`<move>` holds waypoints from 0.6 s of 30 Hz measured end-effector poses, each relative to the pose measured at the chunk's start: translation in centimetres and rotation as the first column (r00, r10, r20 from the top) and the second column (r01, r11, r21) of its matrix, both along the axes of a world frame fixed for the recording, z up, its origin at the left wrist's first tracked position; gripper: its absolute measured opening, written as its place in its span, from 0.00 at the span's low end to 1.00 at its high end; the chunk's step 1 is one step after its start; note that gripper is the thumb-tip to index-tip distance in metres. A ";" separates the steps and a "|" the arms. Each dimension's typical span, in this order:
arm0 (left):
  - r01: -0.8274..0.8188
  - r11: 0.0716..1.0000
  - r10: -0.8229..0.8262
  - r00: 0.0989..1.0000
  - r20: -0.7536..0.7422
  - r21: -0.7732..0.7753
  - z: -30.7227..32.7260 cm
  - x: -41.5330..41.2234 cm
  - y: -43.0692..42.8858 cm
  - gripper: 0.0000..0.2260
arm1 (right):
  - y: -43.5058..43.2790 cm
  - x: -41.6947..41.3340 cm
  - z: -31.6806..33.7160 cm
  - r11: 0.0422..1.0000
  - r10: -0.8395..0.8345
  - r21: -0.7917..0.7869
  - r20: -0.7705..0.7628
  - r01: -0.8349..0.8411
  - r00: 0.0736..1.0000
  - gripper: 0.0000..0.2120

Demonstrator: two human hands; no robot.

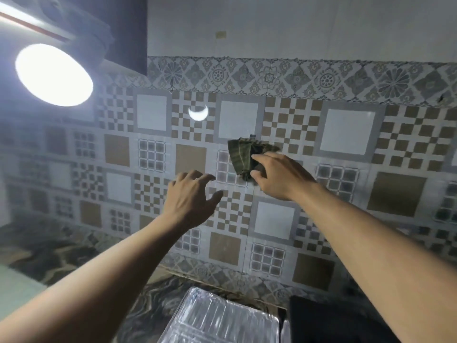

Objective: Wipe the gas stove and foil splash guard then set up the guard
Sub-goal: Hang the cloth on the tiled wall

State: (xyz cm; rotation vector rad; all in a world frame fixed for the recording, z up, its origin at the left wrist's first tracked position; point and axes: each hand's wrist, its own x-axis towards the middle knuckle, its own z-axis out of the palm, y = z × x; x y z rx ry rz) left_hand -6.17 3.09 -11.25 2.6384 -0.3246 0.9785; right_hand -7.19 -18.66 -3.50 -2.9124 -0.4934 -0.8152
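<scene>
Head view, 1 moment, kitchen corner. Item 1, the foil splash guard (217,318): lies flat on the dark marbled counter (49,246) at the bottom edge of the view, just beside the gas stove (329,318), of which only a black corner shows. It is not standing, so the setting-up step is judged not yet done. Whether stove or foil has been wiped cannot be told, as the foil shines but no wiping is visible. Item 2, a green fringed cloth (241,154): hangs against the patterned tiled wall (346,134) from a small hook (252,136), well above the counter. Being at the hook, it is either being fetched for the wiping or put away after it, and which of the 2 is not shown. Item 3, the right hand (279,177): raised to the cloth, forefinger laid across its face and thumb under its lower edge, pinching it, with the other fingers hidden behind. Item 4, the left hand (190,196): raised beside it, fingers spread and relaxed, holding nothing and near the wall, though contact with the tiles cannot be told. Item 5, a round lamp (53,74): lit, upper left.
</scene>
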 end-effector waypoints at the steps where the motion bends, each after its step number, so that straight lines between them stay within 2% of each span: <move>1: -0.041 0.999 0.041 0.999 -0.018 -0.003 -0.6 -1.2 0.3 0.25 | 0.2 -0.6 -0.6 0.999 0.036 0.003 -0.012 -0.036 0.999 0.24; 4: -0.136 0.991 0.135 0.985 -0.111 -0.001 -3.0 -5.2 0.5 0.24 | 0.7 -2.9 -2.9 0.991 0.134 0.020 -0.095 -0.133 0.986 0.24; 8: -0.217 0.976 0.206 0.938 -0.279 -0.009 -6.9 -10.6 0.6 0.23 | 2.1 -5.3 -7.1 0.974 0.212 -0.037 -0.225 -0.225 0.951 0.24; 12: -0.280 0.959 0.224 0.853 -0.471 -0.051 -11.2 -14.5 1.8 0.22 | 4.5 -6.5 -11.8 0.944 0.276 -0.068 -0.377 -0.324 0.884 0.22; 18: -0.412 0.910 0.294 0.716 -0.633 -0.043 -16.9 -18.2 4.2 0.19 | 9.4 -5.4 -18.2 0.885 0.297 -0.124 -0.593 -0.450 0.749 0.22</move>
